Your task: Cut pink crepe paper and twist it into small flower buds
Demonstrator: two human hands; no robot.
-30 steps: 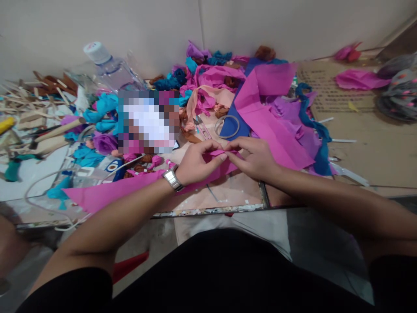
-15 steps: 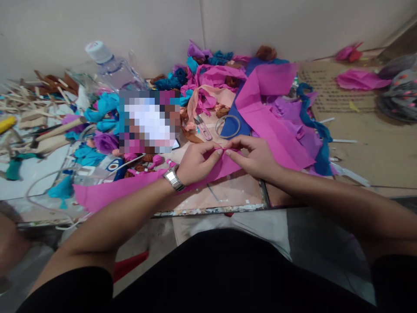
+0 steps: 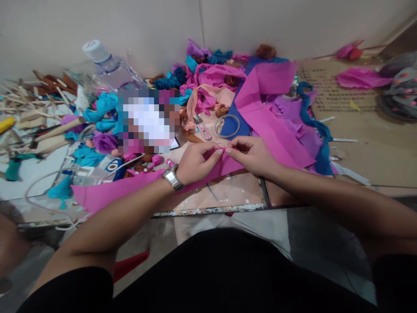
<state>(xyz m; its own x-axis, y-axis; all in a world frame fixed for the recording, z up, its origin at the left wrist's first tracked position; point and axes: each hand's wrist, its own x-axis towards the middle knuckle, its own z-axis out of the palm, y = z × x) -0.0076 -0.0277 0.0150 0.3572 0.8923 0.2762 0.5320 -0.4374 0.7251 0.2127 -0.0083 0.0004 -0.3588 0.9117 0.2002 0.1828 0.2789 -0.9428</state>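
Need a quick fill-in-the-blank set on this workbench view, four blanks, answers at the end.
1. The left hand and right hand pinch a strip coloured ____.
2. The silver metal band is worn on the person's ____ wrist.
3. The bottle has a cap coloured ____.
4. The grey ring partly overlaps a sheet coloured ____.

Missing words: pink; left; white; blue.

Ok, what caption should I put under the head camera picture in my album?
Left hand and right hand pinch a long pink strip near pink-handled snips.
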